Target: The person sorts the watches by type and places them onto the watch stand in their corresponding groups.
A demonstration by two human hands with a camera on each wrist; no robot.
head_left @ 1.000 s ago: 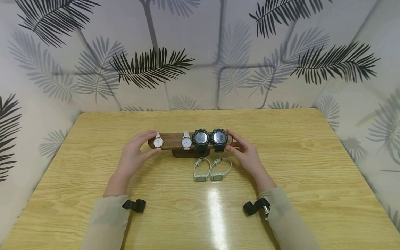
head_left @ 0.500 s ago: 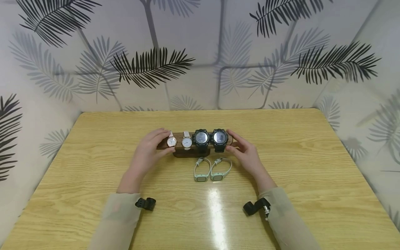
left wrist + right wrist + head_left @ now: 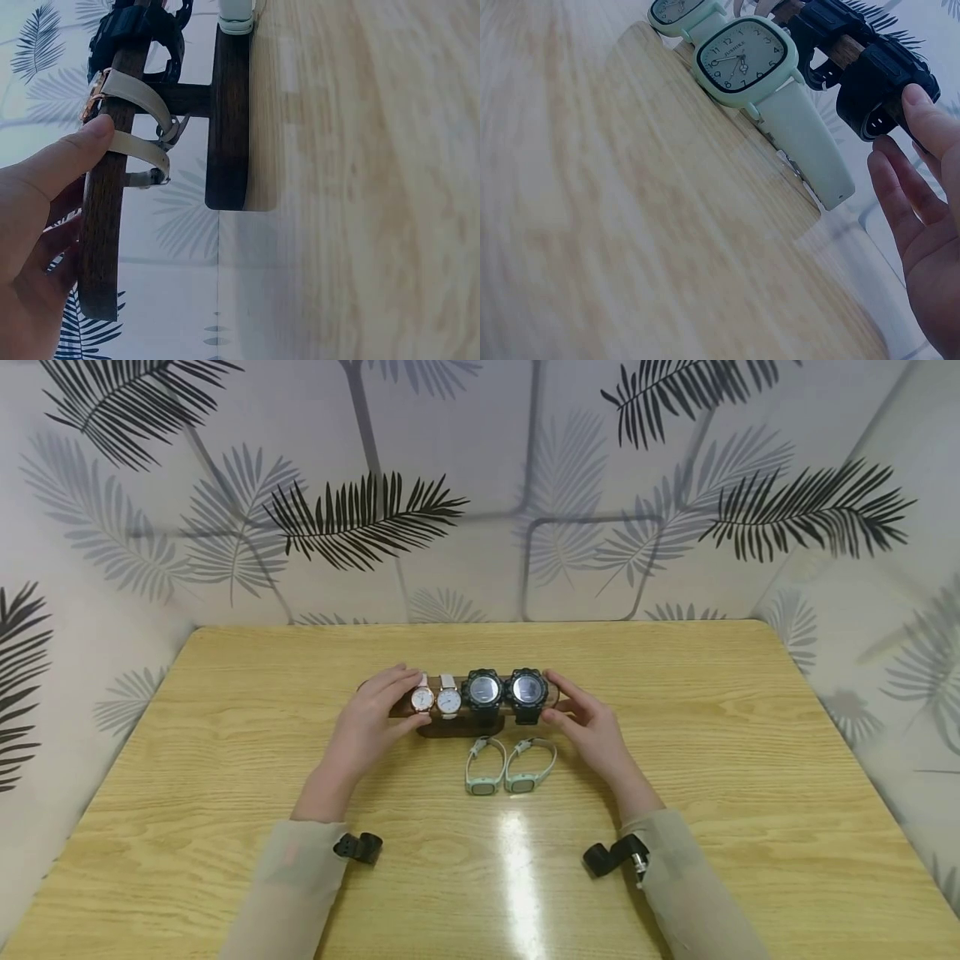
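Observation:
A dark wooden watch stand (image 3: 103,240) has a bar carrying two white-strapped watches and two black digital watches. My left hand (image 3: 365,722) pinches the leftmost white-strapped watch (image 3: 422,699) across the bar, its thumb on the strap in the left wrist view. Close beside that watch is the other white-strapped watch (image 3: 448,702). Further right sit one black watch (image 3: 483,691) and the end black watch (image 3: 528,690). Thumb and fingers of my right hand (image 3: 597,735) grip the stand's right end, against the end black watch; the fingertips are partly hidden.
Two mint-green watches, one on the left (image 3: 483,787) and one on the right (image 3: 522,784), lie in front of the stand on the wooden table (image 3: 225,735). A leaf-patterned wall covering (image 3: 480,560) rises behind the table.
My left hand has slid the leftmost white-strapped watch rightward along the bar, up to the other white-strapped one. The right hand has stayed at the stand's right end.

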